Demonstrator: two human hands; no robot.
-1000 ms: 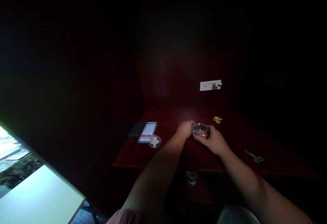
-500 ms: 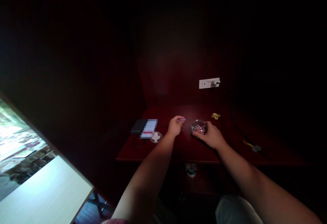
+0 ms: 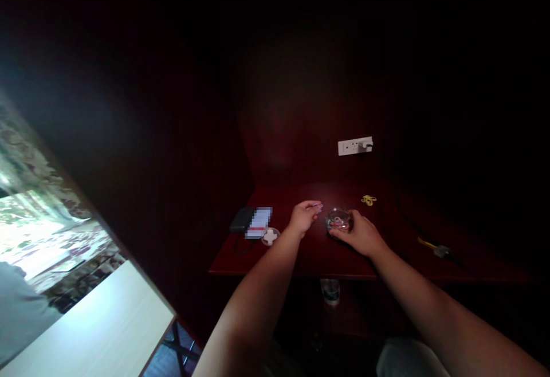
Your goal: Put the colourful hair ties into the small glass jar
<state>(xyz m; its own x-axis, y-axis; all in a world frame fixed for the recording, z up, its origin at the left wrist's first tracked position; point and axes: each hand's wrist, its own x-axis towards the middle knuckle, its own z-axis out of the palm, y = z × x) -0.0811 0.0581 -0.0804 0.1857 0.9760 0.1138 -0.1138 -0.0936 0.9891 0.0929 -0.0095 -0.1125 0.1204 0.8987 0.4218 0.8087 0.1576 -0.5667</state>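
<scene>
A small clear glass bowl [image 3: 338, 219] with pinkish bits inside stands on the dark red desk [image 3: 301, 254]. My right hand [image 3: 362, 234] curls round the bowl's right side and grips it. My left hand [image 3: 303, 216] hovers just left of the bowl, fingers pinched on a small pale pink thing [image 3: 318, 207] I cannot make out clearly. Both forearms reach in from the bottom of the view.
Left of my hands lie a small white round lid [image 3: 270, 236], a blurred card and a black device [image 3: 241, 220]. Yellow rubber bands [image 3: 368, 200] lie behind the bowl. A white wall socket [image 3: 354, 146] holds a plug; a black cable [image 3: 412, 229] runs right. A pale table [image 3: 98, 325] stands at lower left.
My left hand has left the bowl and drawn back to the left, pinching a small pink piece. My right hand stays on the bowl. The camera has swung slightly.
</scene>
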